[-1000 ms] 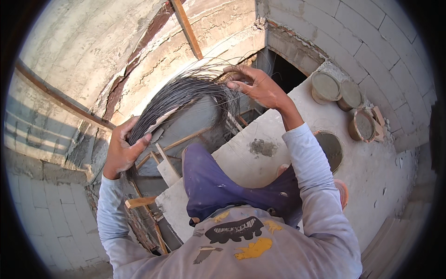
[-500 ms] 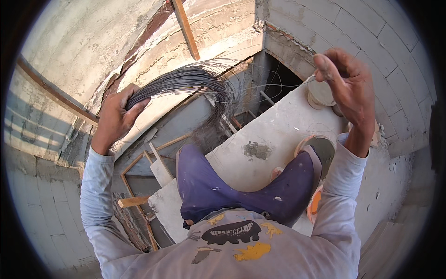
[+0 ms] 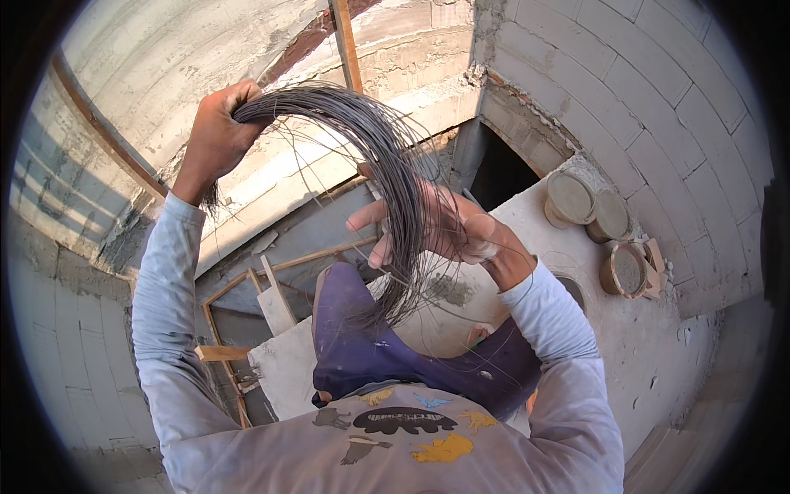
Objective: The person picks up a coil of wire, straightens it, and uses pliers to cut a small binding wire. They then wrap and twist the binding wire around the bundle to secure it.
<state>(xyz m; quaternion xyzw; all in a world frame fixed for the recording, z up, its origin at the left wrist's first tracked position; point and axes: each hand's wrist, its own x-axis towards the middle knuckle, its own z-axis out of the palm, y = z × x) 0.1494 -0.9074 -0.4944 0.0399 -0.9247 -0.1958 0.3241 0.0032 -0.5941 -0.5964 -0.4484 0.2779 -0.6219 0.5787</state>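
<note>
A thick bundle of thin dark wire [image 3: 362, 119] arcs from my left hand toward my lap, its loose ends fanning out low down. My left hand [image 3: 224, 130], raised at the upper left, is closed round the gathered end. Behind the hanging part of the bundle is my right hand [image 3: 448, 222]. Its fingers are spread and stick out on the bundle's left side, while the wires cross in front of the palm. A few stray wires trail over the right wrist and past my purple trousers [image 3: 354, 329].
A pale concrete slab [image 3: 527, 218] lies under me, with a dark opening [image 3: 498, 169] beyond its far edge. At the right stand round buckets [image 3: 625, 270] near the block wall [image 3: 650, 90]. Timber framing [image 3: 309, 257] is below at the left.
My right hand has come down and left from the upper right to behind the wire bundle. My left hand has risen, and the bundle now hangs lower at its free end.
</note>
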